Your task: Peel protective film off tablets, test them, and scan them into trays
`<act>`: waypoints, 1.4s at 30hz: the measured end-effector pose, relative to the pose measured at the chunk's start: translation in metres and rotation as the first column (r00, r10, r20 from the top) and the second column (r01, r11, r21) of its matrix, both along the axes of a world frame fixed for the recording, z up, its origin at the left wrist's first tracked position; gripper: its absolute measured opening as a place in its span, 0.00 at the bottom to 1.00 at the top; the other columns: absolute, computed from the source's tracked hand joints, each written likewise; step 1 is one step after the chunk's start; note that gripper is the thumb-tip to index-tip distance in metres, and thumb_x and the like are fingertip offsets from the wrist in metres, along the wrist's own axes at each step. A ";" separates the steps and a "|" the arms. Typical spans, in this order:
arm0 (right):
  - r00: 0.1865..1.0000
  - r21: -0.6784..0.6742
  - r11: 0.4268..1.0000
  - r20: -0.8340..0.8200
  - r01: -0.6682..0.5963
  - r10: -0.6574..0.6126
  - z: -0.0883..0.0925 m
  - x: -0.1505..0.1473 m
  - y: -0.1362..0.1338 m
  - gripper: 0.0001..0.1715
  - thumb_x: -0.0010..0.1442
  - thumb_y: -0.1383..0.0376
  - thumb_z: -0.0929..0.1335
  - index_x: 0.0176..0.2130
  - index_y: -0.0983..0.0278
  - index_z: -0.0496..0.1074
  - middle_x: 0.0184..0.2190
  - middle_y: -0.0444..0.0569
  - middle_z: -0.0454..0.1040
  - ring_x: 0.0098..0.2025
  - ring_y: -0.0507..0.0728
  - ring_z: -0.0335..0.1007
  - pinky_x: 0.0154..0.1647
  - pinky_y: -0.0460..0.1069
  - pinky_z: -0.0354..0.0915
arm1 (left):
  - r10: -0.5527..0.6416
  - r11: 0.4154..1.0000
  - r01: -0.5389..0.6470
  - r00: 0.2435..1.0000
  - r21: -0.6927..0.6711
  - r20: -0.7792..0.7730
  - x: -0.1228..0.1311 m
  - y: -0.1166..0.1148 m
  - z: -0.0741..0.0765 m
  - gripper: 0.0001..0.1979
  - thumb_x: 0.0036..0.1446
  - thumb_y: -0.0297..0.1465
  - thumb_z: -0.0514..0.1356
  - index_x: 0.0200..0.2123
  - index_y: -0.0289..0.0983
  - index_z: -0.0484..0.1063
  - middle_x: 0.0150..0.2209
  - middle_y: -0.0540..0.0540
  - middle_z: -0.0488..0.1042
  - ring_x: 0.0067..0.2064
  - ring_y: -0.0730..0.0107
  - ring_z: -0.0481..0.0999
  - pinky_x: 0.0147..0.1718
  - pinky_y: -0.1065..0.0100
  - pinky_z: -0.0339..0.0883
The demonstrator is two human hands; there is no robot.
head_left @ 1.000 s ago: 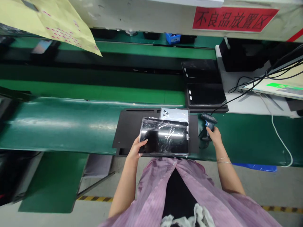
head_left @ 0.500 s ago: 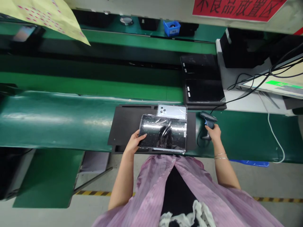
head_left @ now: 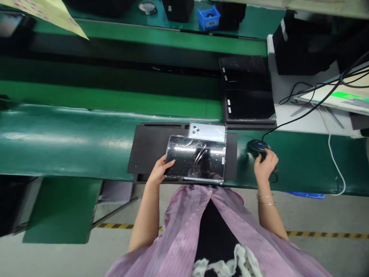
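My left hand [head_left: 160,168] grips the left edge of a dark tablet [head_left: 196,159] in clear film, thumb on top. Under the tablet's far edge a light-coloured tablet [head_left: 208,132] with camera lenses sticks out, also in film. Both are over a black foam tray [head_left: 152,144]. To the right, my right hand [head_left: 265,165] is closed round the handle of a corded barcode scanner [head_left: 258,145], whose dark head points away from me. The fingers hide most of the handle.
Two dark tablets [head_left: 249,104] lie in another black tray behind, at the right. A monitor [head_left: 343,92] with cables [head_left: 305,109] stands on a white board [head_left: 284,94]. A blue bin [head_left: 208,19] is on the far shelf. A white cable [head_left: 336,161] hangs at the right.
My right hand has turned the scanner, so its head now faces away from me and it sits slightly farther right. My left hand still holds the tablet. The whole view has shifted a little.
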State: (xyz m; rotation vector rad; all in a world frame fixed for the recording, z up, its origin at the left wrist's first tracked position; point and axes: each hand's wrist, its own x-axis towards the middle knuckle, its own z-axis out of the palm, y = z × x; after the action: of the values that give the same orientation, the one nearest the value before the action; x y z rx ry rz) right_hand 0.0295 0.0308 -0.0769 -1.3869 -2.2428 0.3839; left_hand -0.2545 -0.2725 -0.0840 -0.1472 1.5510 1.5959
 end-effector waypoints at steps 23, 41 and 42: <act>0.723 -0.606 0.770 -0.621 -0.197 -0.303 0.084 -0.004 -0.043 0.21 0.45 0.51 0.74 0.32 0.63 0.71 0.24 0.42 0.72 0.28 0.52 0.66 0.32 0.47 0.63 | -0.552 0.709 0.064 0.670 -0.703 -0.496 0.042 0.082 0.033 0.26 0.40 0.44 0.67 0.36 0.31 0.67 0.45 0.25 0.68 0.54 0.29 0.64 0.52 0.43 0.57; 0.580 -0.684 0.619 -0.702 -0.386 -0.413 0.178 -0.019 -0.092 0.06 0.56 0.62 0.72 0.34 0.61 0.73 0.27 0.41 0.70 0.27 0.51 0.65 0.29 0.46 0.63 | -0.637 0.508 0.053 0.695 -0.860 -0.334 0.046 0.092 0.008 0.23 0.50 0.39 0.65 0.45 0.35 0.62 0.52 0.28 0.64 0.57 0.40 0.64 0.49 0.48 0.62; 0.580 -0.686 0.620 -0.700 -0.381 -0.418 0.177 -0.019 -0.092 0.06 0.56 0.62 0.72 0.34 0.61 0.73 0.27 0.42 0.71 0.27 0.51 0.65 0.30 0.46 0.63 | -0.637 0.511 0.054 0.694 -0.858 -0.335 0.047 0.092 0.008 0.24 0.50 0.40 0.65 0.46 0.35 0.61 0.53 0.29 0.63 0.57 0.40 0.64 0.50 0.48 0.62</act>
State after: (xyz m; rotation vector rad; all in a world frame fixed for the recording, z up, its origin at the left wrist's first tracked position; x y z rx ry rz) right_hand 0.0104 -0.0611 0.1005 -1.1463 -1.1934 1.8062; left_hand -0.2071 -0.1806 -0.0765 0.2710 2.5601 0.4442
